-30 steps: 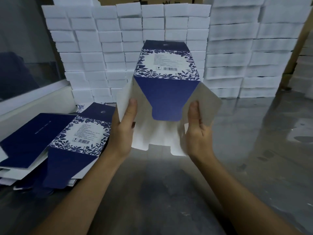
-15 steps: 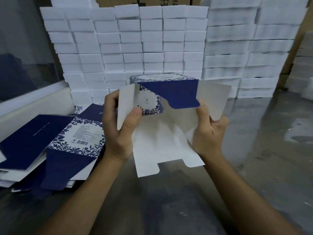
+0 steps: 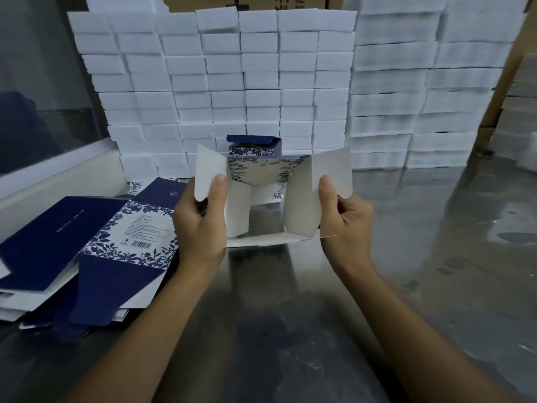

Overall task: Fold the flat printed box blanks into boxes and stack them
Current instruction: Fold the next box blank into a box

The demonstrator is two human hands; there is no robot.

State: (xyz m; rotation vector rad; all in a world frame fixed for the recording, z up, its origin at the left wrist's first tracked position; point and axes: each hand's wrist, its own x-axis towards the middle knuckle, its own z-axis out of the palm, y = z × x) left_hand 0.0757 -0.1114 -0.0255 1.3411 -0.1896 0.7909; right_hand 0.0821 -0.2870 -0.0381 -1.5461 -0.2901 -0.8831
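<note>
I hold one box blank (image 3: 302, 199) above the shiny table, opened into a square tube whose white inside faces me. My left hand (image 3: 200, 225) pinches its left white flap, thumb on the flap's inner face. My right hand (image 3: 345, 222) grips the right white flap and wall. The far panel shows the blue floral print, and a dark blue end flap sticks up behind it. A pile of flat blue-and-white printed blanks (image 3: 87, 242) lies on the table to the left of my left arm.
A tall wall of stacked white blocks (image 3: 226, 82) fills the back, with more white stacks (image 3: 421, 91) at the right. The reflective metal table (image 3: 436, 257) extends right and toward me. A glass pane with a white sill (image 3: 52, 170) runs along the left.
The blank was held upright and flat with its printed face toward me; it has been lowered, tipped away and opened into a tube, with both hands shifted onto the side flaps.
</note>
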